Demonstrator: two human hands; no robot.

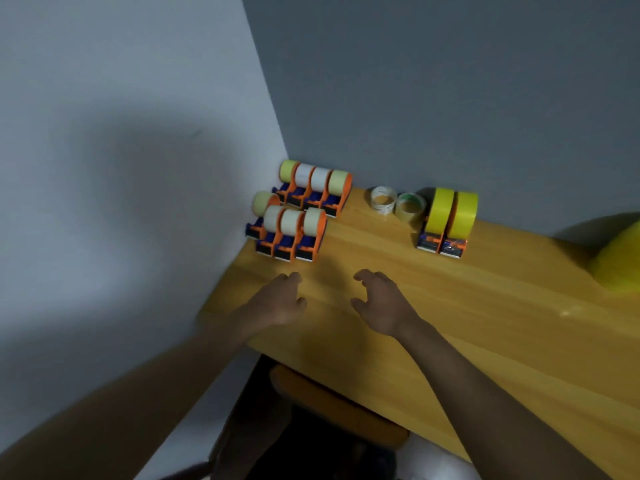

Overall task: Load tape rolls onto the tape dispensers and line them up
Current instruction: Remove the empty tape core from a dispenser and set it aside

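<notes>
Left hand [280, 299], right hand [381, 303]: fingers loosely spread, holding nothing, over bare table [485, 306] between dispensers [291, 233] and front edge.

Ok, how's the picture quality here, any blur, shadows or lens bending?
Head view: soft all over, with both hands slightly smeared; a broad shadow darkens the left wall; the wide lens bends the table edge and wall corner; the dispensers are lit evenly, without glare.
</notes>
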